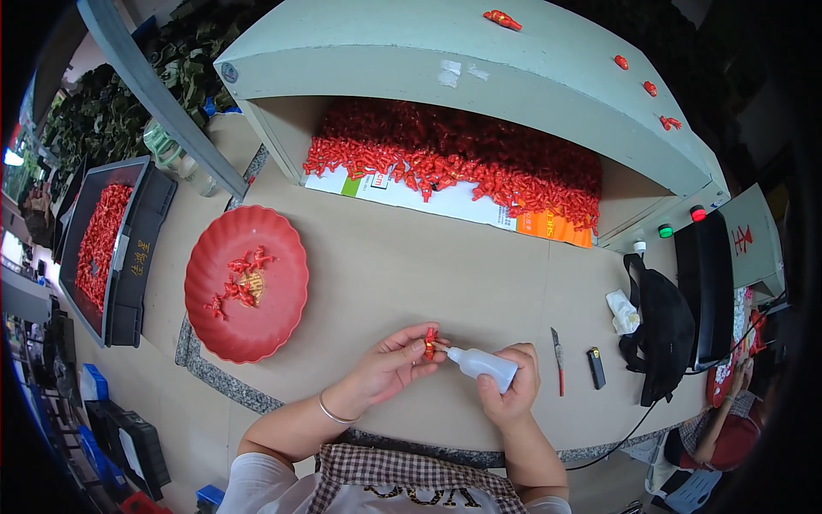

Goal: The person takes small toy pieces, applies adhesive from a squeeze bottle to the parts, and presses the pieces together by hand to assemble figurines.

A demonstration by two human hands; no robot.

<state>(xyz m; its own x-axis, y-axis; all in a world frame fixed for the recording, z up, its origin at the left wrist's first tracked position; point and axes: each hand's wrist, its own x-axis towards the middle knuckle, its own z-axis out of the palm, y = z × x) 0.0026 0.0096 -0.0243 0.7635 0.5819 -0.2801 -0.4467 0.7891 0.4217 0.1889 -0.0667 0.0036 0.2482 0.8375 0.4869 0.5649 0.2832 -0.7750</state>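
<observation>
Between the thumb and fingers of my left hand (392, 364) is a small red figurine (431, 343) with a touch of gold. My right hand (516, 381) is wrapped round a whitish squeeze bottle (485, 366), tilted so that its thin nozzle points at the figurine. The nozzle tip is at or very close to the figurine; contact is too small to make out. To the left stands a red scalloped bowl (287, 319) with several red figurines (242, 287) lying in it.
A pale green cabinet (360, 68) at the back holds a heap of red pieces (479, 167). At left is a grey crate (141, 257) of red pieces. A craft knife (559, 364), a black lighter-like object (596, 368) and a black bag (664, 325) lie at right. Another person (728, 428) sits far right.
</observation>
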